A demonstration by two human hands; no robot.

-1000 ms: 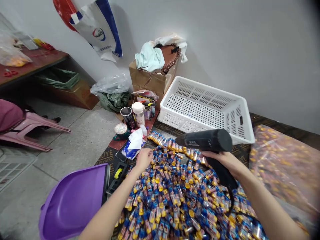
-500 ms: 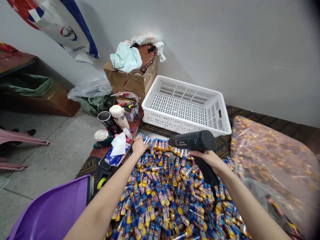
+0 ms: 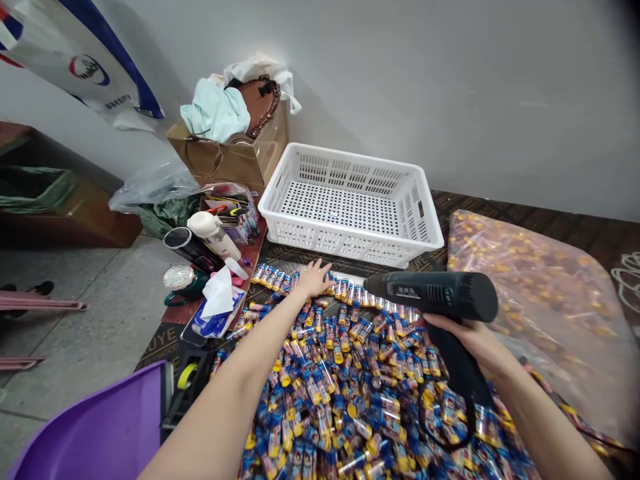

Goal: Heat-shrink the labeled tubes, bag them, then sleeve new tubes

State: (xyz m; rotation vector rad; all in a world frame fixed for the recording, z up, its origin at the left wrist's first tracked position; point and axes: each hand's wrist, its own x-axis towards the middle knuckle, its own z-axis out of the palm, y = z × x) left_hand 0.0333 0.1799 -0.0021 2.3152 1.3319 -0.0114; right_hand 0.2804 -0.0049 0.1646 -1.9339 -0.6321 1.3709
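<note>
We are gripping the black handheld blower [image 3: 425,290] in our right hand [image 3: 477,340], its fingers closing around the handle and its nozzle pointing left along the row of small tubes [image 3: 350,291]. Our left hand [image 3: 313,279] is spreading its fingers apart over that row, pinching nothing that we are seeing; the palm is hiding whether it is pressing on the tubes. The row is running side by side along the far edge of the loose pile of blue-and-yellow tubes [image 3: 325,387], so we are judging that only a small share is lying in order, while most are lying jumbled at the near side. Beyond the row, the white perforated crate [image 3: 340,233] is sitting by the wall. To the right, the large clear plastic bag [image 3: 540,280] is lying full; to the left, the tissue pack [image 3: 217,323] is resting, with the purple dustpan [image 3: 110,420] sitting nearer.
</note>
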